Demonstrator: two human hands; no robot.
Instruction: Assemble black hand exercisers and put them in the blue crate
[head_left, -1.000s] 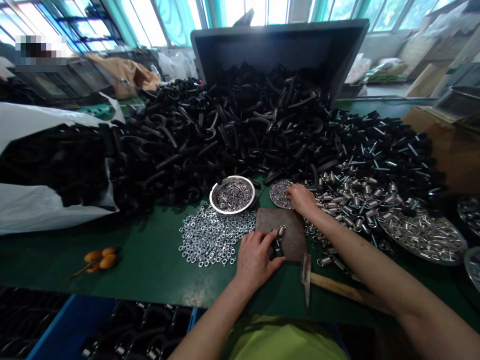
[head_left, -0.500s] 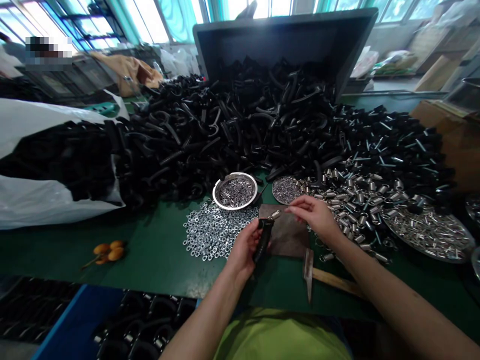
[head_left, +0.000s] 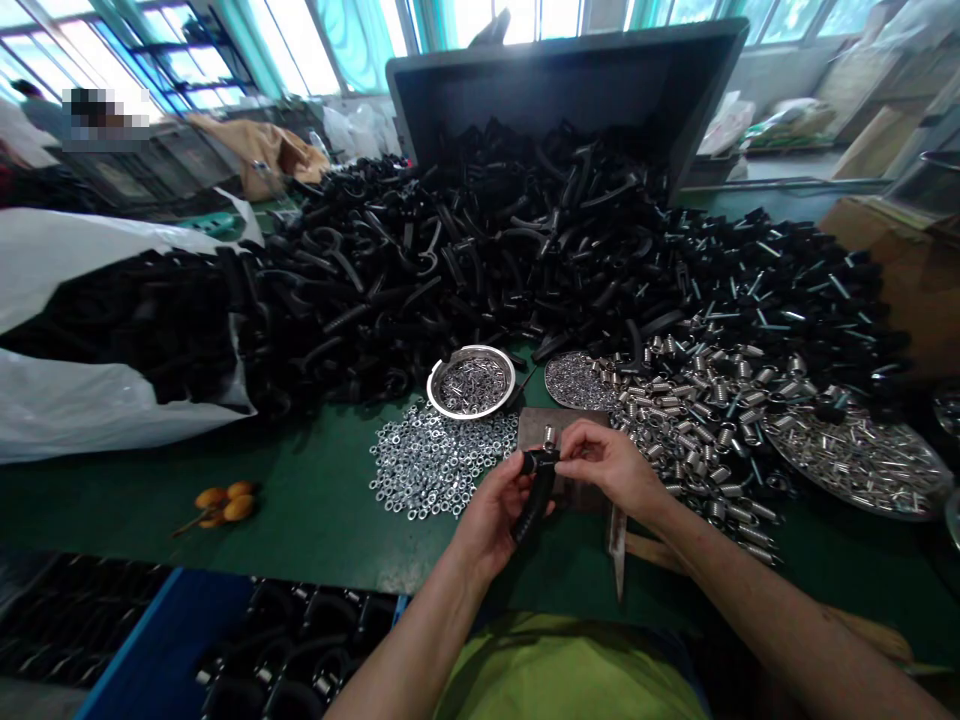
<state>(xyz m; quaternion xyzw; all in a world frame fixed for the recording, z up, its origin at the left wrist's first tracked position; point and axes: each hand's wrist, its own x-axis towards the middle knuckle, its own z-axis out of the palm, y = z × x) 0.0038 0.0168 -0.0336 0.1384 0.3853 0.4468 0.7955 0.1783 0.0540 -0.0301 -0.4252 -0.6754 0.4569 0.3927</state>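
Black handle (head_left: 534,507) held in my left hand (head_left: 486,515), left of the hammer (head_left: 617,555). My right hand (head_left: 613,468), fingers narrowed, meets its far end beside the spring (head_left: 550,437); cannot tell whether it pinches anything.

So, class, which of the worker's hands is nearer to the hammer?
The right hand. In the picture it sits just above the head of the hammer; the left hand, gripping a black part, is farther off to its left.
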